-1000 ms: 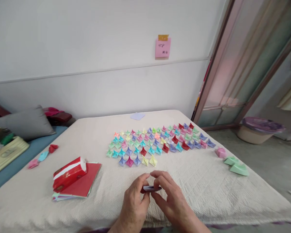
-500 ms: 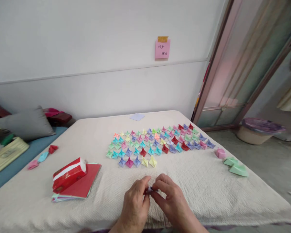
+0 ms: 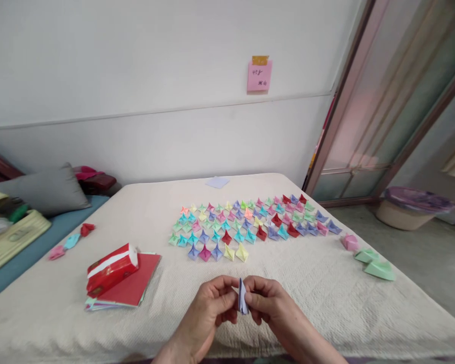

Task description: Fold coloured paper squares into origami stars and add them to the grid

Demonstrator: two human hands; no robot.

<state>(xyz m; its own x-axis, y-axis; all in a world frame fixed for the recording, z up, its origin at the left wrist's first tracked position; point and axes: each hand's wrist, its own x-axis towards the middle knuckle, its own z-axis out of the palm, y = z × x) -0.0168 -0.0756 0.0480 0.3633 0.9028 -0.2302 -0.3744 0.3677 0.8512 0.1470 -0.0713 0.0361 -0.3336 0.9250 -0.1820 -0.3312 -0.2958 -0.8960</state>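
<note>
Between my hands, a small folded piece of lavender paper [image 3: 243, 298] stands upright over the near part of the bed-like surface. My left hand [image 3: 218, 303] pinches its left side with thumb and fingers. On the right side, my right hand [image 3: 265, 301] grips it the same way, thumb toward me. Just beyond my hands lie rows of small folded paper boats [image 3: 226, 237] in many colours. The closest row has purple, magenta and pale yellow ones, including a yellow boat [image 3: 241, 252].
At left, a red tissue pack [image 3: 112, 270] rests on a stack of coloured paper [image 3: 146, 278]. Larger folded pieces, pink [image 3: 350, 242] and green [image 3: 379, 270], lie by the right edge. A lavender sheet [image 3: 217, 182] is near the wall. A lined bin [image 3: 413, 208] stands on the floor.
The folded paper has been turned upright and shows more clearly between my hands. My fingers have shifted to its two sides, and the view has swung slightly left.
</note>
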